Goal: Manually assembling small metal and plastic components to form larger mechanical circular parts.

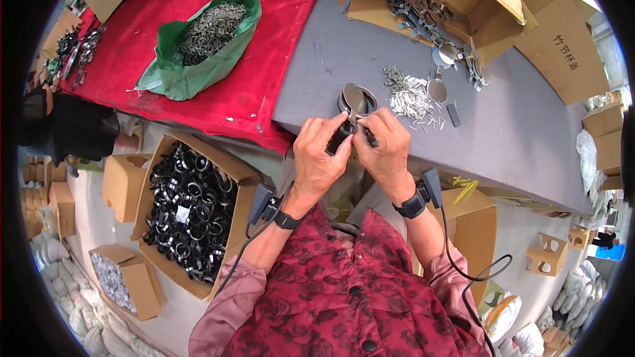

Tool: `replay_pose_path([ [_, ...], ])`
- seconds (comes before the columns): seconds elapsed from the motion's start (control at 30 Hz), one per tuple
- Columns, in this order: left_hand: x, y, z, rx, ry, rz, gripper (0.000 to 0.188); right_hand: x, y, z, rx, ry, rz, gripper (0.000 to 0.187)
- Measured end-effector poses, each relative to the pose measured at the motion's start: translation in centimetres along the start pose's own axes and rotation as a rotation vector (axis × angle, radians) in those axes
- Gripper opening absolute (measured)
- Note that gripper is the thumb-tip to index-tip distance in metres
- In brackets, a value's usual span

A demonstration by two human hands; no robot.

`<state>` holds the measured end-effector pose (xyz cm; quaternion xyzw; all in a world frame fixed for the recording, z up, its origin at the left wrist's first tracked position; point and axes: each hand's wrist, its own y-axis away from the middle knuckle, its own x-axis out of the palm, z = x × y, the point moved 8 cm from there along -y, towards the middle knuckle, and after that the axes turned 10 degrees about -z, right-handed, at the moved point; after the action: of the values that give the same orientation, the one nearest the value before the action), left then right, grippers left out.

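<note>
Over the grey table's near edge, both hands work at a black ring-shaped lid part (pixel 342 100) with a round shiny metal flap (pixel 357 99) over its opening. My left hand (pixel 319 153) is closed round the black handle below the ring. Fingers of my right hand (pixel 387 144) are pinched together at the flap's narrow end. A small dark piece shows under them, its kind hidden by the grip. Just beyond lie a heap of small white pins (pixel 411 100), a pile of small metal clips (pixel 395 78), a loose round metal flap (pixel 437 90) and a dark flat bar (pixel 453 116).
A carton (pixel 486 10) of metal flaps stands at the table's far side. On the red cloth (pixel 284 20) sits a green bag (pixel 165 59) of metal clips. Left of me, a floor carton (pixel 248 188) holds many black lid parts. Another person (pixel 66 122) is at far left.
</note>
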<state>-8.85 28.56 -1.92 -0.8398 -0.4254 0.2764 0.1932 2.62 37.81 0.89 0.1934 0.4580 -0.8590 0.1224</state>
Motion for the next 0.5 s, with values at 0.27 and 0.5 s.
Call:
replay_pose_path([
  [0.27,-0.9,-1.3,-3.0,-0.020,0.026,0.007,0.047,-0.7,-1.5,-0.5,-0.013,-0.182,0.038,0.018],
  [0.5,0.6,0.4,-0.3,-0.344,0.311,0.111,0.044,-1.0,-1.5,-0.4,0.050,-0.248,-0.013,0.017],
])
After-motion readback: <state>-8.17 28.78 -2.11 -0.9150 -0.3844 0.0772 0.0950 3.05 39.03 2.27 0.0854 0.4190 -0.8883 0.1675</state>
